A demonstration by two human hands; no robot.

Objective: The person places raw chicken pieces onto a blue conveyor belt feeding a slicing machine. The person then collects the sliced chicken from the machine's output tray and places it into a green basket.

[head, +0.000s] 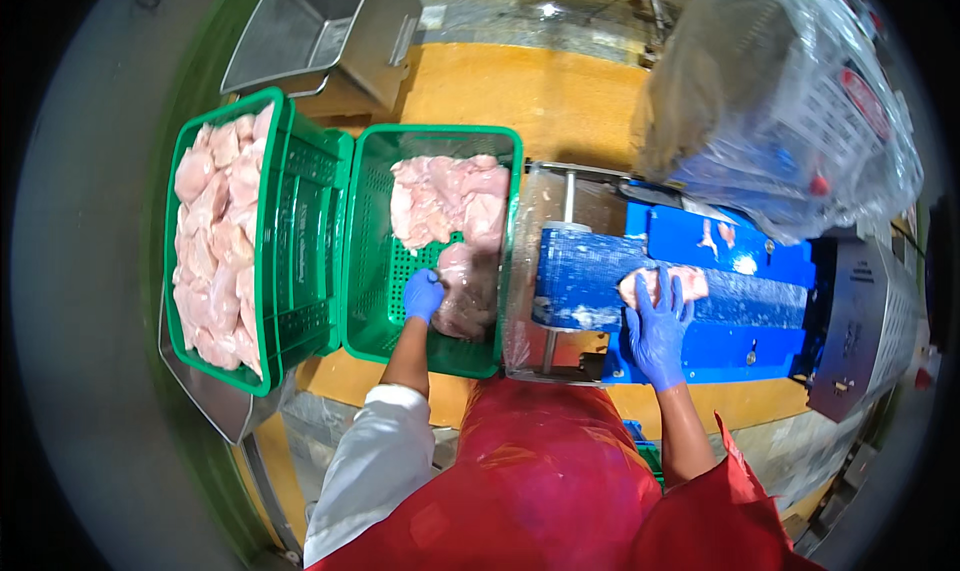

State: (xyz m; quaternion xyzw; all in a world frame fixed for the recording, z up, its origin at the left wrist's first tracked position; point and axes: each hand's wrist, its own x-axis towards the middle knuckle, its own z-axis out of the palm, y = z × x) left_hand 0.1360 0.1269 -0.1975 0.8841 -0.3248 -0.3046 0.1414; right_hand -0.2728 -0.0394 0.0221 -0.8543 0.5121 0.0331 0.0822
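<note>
My left hand [424, 295], in a blue glove, is inside a green perforated plastic crate [382, 346]. Its fingers are curled at the edge of a raw chicken piece [465, 274], fingertips hidden. More raw chicken [450, 196] lies toward the crate's far side. On the right, my gloved right hand [661, 331] rests with spread fingers on another raw chicken piece [686, 282]. That piece lies on the blue conveyor belt [592, 271] of a machine, partly covered by the fingers.
Left of the first crate, a second green crate [266, 256] is heaped with raw chicken. Behind stands a stainless steel bin [375, 53]. Plastic sheeting [787, 105] wraps equipment beyond the belt. Small scraps [707, 235] lie on the blue side plate [675, 233]; a metal housing [862, 323] closes the right end.
</note>
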